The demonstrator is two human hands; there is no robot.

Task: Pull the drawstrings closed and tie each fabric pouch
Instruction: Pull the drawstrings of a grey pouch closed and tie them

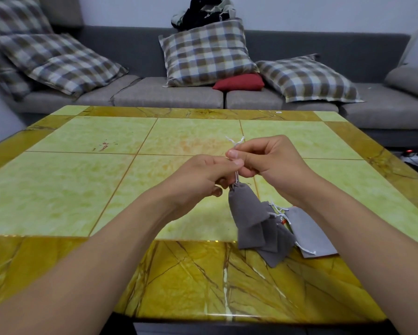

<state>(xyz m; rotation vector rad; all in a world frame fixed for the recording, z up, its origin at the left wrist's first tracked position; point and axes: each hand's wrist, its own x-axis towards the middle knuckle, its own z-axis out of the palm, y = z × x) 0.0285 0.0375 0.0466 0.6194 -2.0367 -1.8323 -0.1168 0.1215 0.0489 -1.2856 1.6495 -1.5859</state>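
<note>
A grey fabric pouch hangs by its white drawstrings above the table, its neck gathered tight. My left hand pinches the strings just above the pouch's neck. My right hand pinches the same strings higher up, and their loose ends stick out above its fingers. Below the hanging pouch lie other grey pouches: a darker one partly under it and a lighter one to the right, with white strings at their necks.
The table has a glossy green and yellow tiled top and reaches to the near edge at the bottom. Behind it stands a grey sofa with checked cushions and a red cushion.
</note>
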